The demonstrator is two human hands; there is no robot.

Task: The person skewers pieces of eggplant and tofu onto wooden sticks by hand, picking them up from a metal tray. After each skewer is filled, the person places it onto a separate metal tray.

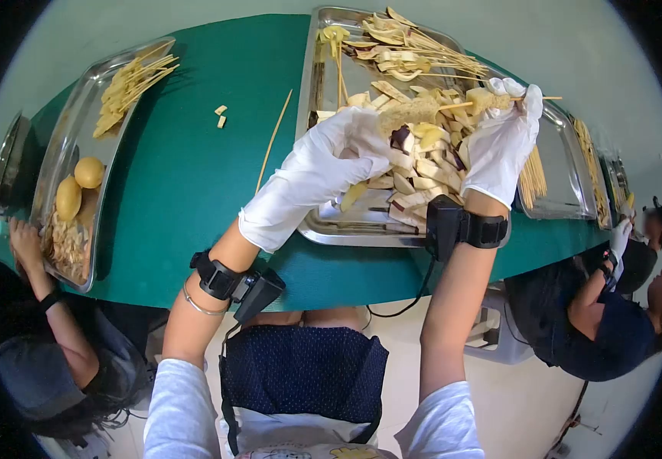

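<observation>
My left hand (331, 170), in a white glove, is closed with its fingertips at a spongy tan food piece (407, 115). That piece sits at the left end of a wooden skewer (455, 106). A second tan piece (487, 100) is farther along the skewer, partly covered by fingers. My gloved right hand (504, 138) grips the skewer around this second piece, and the stick's other end pokes out to the right. Below both hands lies a heap of cut eggplant pieces (430, 170) on a metal tray (346, 233).
Finished skewers (403, 50) lie at the tray's back. A bare skewer (275, 141) and small scraps (221, 121) rest on the green table (193, 191). Another tray (90, 252) at left holds potatoes (69, 197) and skewers. Bundled sticks (532, 180) stand right. People sit on both sides.
</observation>
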